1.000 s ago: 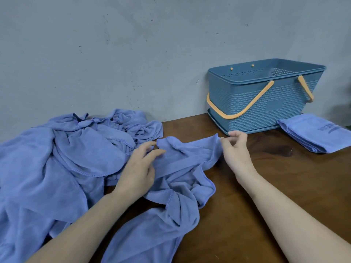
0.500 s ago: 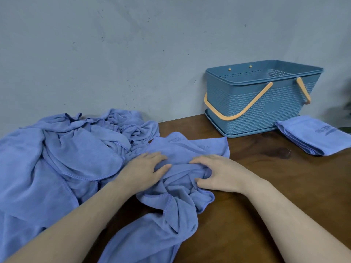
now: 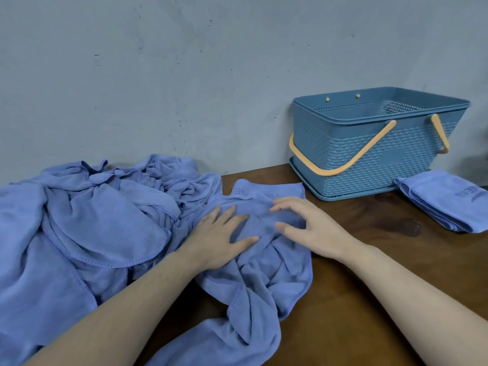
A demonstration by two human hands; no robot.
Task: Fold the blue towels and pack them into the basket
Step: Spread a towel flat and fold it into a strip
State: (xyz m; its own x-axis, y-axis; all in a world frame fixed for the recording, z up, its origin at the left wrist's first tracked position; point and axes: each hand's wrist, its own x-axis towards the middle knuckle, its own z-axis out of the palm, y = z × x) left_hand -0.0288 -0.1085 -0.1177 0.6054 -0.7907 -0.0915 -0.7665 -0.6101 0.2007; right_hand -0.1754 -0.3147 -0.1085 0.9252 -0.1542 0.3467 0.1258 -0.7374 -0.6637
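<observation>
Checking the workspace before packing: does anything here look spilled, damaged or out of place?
A dark wet-looking patch stains the table between the basket and the folded towel; it might dampen towels. Nothing else stands out.

I am seeing the crumpled towel [image 3: 258, 262] and the towel pile [image 3: 79, 220] showing as soft, matt blue cloth with stitched hems. The basket [image 3: 369, 154] is looking like moulded plastic with a woven texture and smooth orange handles [image 3: 343, 165]. The counter [image 3: 369, 286] is showing dark, slightly glossy wood.
</observation>
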